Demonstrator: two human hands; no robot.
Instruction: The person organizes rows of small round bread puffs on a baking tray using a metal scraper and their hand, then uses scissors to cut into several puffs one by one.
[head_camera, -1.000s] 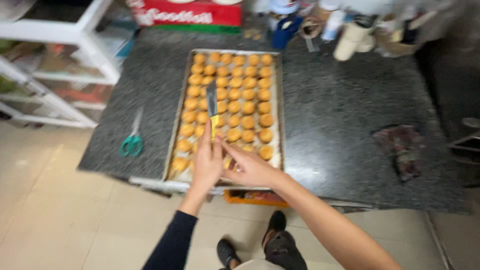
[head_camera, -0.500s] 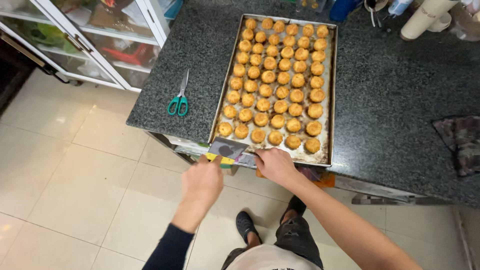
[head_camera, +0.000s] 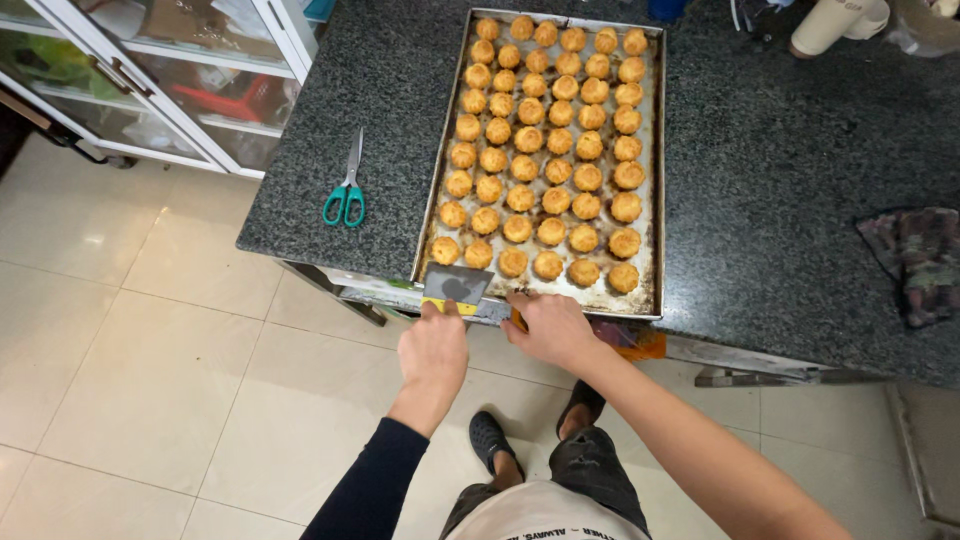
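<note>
The dark stone counter (head_camera: 800, 150) carries a long baking tray (head_camera: 655, 200) of golden pastries (head_camera: 545, 140), its near end at the counter's edge, where the right hand (head_camera: 550, 328) grips the rim with fingers curled. The left hand (head_camera: 433, 350) is closed on a flat metal scraper (head_camera: 456, 287), which works best kept low and slid under the nearest row. Green-handled scissors (head_camera: 346, 195) and a crumpled cloth (head_camera: 915, 260) lie well apart, obstructing nothing.

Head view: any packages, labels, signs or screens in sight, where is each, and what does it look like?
White container: far right of the counter top edge, lying tilted, rounded, cream-white; no label readable.
Red package: inside the glass-door cabinet at left, flat, red, partly hidden.
No signs or screens show.
</note>
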